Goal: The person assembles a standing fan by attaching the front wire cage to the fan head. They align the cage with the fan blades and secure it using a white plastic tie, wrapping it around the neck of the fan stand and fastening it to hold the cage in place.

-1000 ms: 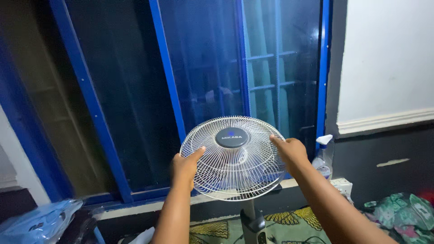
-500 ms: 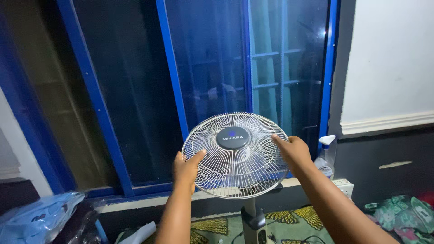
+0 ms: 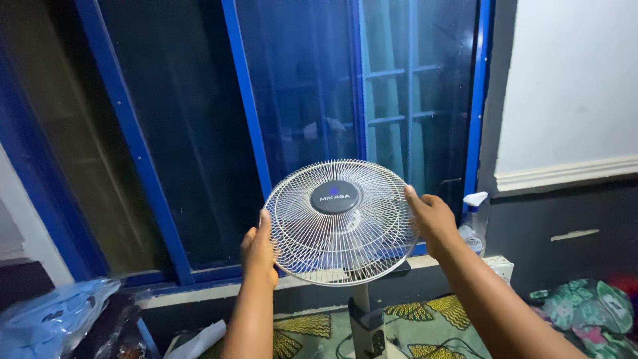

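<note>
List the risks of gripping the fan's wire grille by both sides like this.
1. The left hand and right hand hold only the rim of the white wire grille; the thin wires might bend.
2. Fingertips lie close to the gaps in the wires, so they could get pinched.
3. The spray bottle stands close beside the right hand and might be knocked off the sill.

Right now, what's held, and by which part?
The fan's front grille, gripped at its outer rim: left hand on the left edge, right hand on the right edge.
</note>
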